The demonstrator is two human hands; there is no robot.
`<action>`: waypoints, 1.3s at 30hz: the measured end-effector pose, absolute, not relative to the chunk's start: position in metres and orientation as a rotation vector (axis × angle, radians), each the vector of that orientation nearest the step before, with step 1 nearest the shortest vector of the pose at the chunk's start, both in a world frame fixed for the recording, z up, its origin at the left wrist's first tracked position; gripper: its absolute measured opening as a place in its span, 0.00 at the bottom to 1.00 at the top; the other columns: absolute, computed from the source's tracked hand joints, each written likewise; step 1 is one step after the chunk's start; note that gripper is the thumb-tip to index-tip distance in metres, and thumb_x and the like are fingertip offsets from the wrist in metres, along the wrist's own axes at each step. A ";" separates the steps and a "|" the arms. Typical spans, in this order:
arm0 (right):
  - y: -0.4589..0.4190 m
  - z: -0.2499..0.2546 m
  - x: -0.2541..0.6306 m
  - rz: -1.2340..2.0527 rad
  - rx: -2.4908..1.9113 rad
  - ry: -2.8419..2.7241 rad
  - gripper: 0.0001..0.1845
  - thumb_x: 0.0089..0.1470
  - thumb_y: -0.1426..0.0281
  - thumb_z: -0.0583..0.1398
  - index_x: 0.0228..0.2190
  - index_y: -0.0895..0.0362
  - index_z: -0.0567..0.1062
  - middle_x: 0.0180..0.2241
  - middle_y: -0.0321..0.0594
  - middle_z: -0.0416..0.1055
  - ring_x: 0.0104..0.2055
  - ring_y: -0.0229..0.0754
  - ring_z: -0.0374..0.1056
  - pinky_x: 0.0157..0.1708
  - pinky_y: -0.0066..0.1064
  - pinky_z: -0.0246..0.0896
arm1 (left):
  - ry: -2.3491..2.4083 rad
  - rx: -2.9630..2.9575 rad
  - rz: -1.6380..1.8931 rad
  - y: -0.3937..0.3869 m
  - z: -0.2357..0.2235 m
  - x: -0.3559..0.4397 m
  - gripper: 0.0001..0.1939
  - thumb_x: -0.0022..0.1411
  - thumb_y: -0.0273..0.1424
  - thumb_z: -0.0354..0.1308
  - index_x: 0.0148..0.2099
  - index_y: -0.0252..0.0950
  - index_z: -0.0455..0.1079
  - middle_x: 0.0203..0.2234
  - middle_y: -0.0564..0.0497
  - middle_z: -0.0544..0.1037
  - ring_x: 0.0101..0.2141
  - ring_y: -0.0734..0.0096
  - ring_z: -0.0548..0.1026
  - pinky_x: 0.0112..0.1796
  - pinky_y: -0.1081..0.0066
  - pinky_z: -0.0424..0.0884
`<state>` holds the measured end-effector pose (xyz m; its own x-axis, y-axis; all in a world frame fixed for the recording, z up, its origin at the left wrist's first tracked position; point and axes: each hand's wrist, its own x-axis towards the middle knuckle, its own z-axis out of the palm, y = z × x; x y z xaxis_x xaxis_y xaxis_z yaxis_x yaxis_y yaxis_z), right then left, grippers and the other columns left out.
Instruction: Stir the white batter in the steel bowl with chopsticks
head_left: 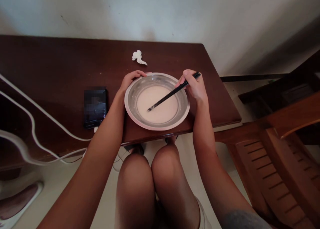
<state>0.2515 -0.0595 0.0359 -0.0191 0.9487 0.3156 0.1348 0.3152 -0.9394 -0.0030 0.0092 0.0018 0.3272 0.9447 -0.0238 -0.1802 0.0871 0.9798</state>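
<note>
Evidently midway through stirring, the right hand [194,83] in the head view grasped black chopsticks [170,95], their tips over a metal bowl [157,126] at the near edge of the worktop [62,62], while the left hand [131,78] touched the bowl's rim, its grip too hidden to tell. Pale liquid [162,112] already lay in the bowl, its even look suggesting that mixing was well along; whether more was left could not be judged.
</note>
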 end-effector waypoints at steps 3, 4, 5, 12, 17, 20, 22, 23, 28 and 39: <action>-0.060 0.038 0.253 0.796 -1.091 -1.376 0.30 0.48 0.40 0.55 0.17 0.53 0.69 0.17 0.36 0.68 0.21 0.35 0.62 0.21 0.31 0.58 | 0.834 1.168 1.004 0.010 0.001 -0.004 0.08 0.52 0.26 0.51 0.26 0.37 0.71 0.36 0.49 0.83 0.48 0.63 0.76 0.60 0.62 0.60; -0.060 0.038 0.254 0.772 -1.099 -1.349 0.30 0.48 0.40 0.55 0.17 0.53 0.68 0.17 0.36 0.68 0.20 0.35 0.62 0.21 0.32 0.58 | 0.830 1.171 1.005 0.010 0.001 -0.004 0.08 0.52 0.26 0.52 0.26 0.37 0.71 0.36 0.49 0.83 0.49 0.63 0.76 0.60 0.61 0.60; -0.060 0.037 0.255 0.769 -1.098 -1.334 0.31 0.48 0.39 0.54 0.16 0.53 0.67 0.16 0.36 0.67 0.20 0.35 0.61 0.20 0.32 0.58 | 0.833 1.174 1.006 0.010 0.001 -0.004 0.08 0.53 0.26 0.52 0.26 0.38 0.71 0.37 0.49 0.83 0.49 0.63 0.76 0.60 0.61 0.60; -0.060 0.037 0.251 0.858 -1.036 -1.411 0.30 0.47 0.40 0.55 0.17 0.53 0.69 0.16 0.36 0.67 0.20 0.35 0.63 0.20 0.32 0.59 | 0.870 1.161 1.009 0.007 0.004 -0.002 0.09 0.51 0.24 0.50 0.26 0.36 0.71 0.38 0.47 0.82 0.51 0.61 0.74 0.60 0.59 0.60; -0.062 0.041 0.253 0.750 -1.071 -1.321 0.32 0.48 0.39 0.53 0.14 0.53 0.65 0.14 0.35 0.63 0.18 0.35 0.60 0.18 0.31 0.54 | 0.860 1.155 1.014 0.008 0.003 -0.002 0.11 0.51 0.23 0.48 0.26 0.37 0.71 0.36 0.49 0.83 0.49 0.63 0.76 0.60 0.59 0.61; -0.062 0.039 0.250 0.855 -1.053 -1.406 0.31 0.48 0.40 0.55 0.15 0.53 0.66 0.14 0.34 0.64 0.18 0.34 0.59 0.18 0.31 0.54 | 0.847 1.161 1.006 0.009 0.001 -0.003 0.11 0.52 0.24 0.48 0.26 0.37 0.71 0.36 0.49 0.83 0.50 0.63 0.76 0.60 0.60 0.61; -0.061 0.038 0.249 0.882 -1.035 -1.437 0.30 0.48 0.41 0.56 0.16 0.53 0.68 0.15 0.35 0.66 0.19 0.34 0.61 0.19 0.31 0.56 | 0.848 1.170 1.006 0.010 0.000 -0.004 0.11 0.52 0.25 0.49 0.26 0.37 0.72 0.36 0.49 0.83 0.49 0.63 0.76 0.60 0.60 0.61; -0.061 0.038 0.249 0.863 -1.033 -1.424 0.30 0.48 0.41 0.56 0.16 0.53 0.69 0.16 0.35 0.67 0.19 0.34 0.62 0.20 0.31 0.56 | 0.848 1.173 1.009 0.010 0.000 -0.004 0.10 0.52 0.25 0.49 0.26 0.37 0.72 0.36 0.49 0.83 0.49 0.63 0.76 0.60 0.59 0.61; -0.062 0.042 0.253 0.744 -1.081 -1.287 0.32 0.49 0.39 0.52 0.13 0.52 0.64 0.13 0.34 0.63 0.17 0.34 0.59 0.18 0.31 0.55 | 0.819 1.148 1.013 0.010 0.000 -0.003 0.11 0.51 0.25 0.49 0.26 0.37 0.72 0.36 0.48 0.83 0.48 0.64 0.77 0.61 0.60 0.60; -0.058 0.036 0.258 0.758 -1.003 -1.298 0.31 0.50 0.41 0.53 0.14 0.52 0.66 0.14 0.35 0.66 0.17 0.34 0.60 0.19 0.32 0.57 | 0.882 1.164 0.999 0.010 0.001 -0.004 0.08 0.53 0.26 0.51 0.26 0.37 0.71 0.38 0.48 0.82 0.49 0.62 0.75 0.60 0.59 0.59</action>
